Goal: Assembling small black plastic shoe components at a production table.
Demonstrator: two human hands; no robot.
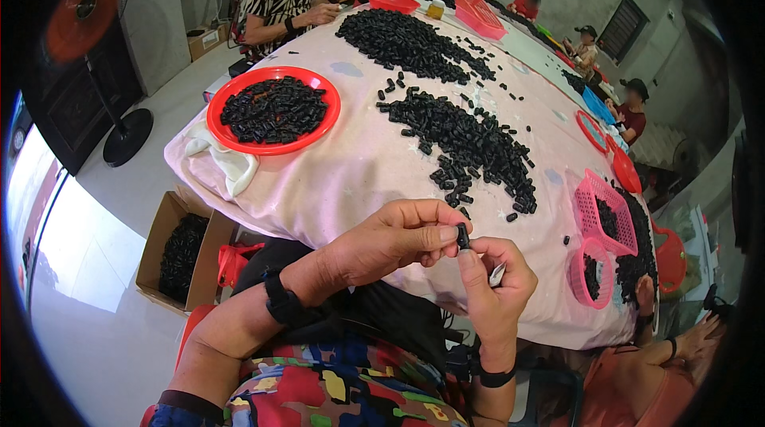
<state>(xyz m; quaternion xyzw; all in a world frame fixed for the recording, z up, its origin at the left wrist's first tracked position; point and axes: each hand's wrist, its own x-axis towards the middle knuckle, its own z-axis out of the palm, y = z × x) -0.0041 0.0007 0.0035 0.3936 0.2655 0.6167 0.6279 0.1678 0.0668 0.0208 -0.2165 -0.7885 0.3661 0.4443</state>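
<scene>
Just over the near edge of the table, my left hand (398, 240) pinches a small black cylindrical piece (463, 236) between thumb and fingertips. My right hand (504, 284) meets it from the other side, its thumb against the lower end of the same piece. A pale, shiny flat object (497, 274) sticks out between my right fingers; its kind is not clear. Beyond my hands lies a loose pile of similar black pieces (470, 144), and a bigger black heap (406, 45) lies farther back.
A red basin (333, 120) of black pieces stands left on the pink cloth (335, 188), beside a white cloth (239, 168). Pink baskets (629, 236) are at right. A cardboard box (155, 248) sits on the floor at left. Several people work around the table.
</scene>
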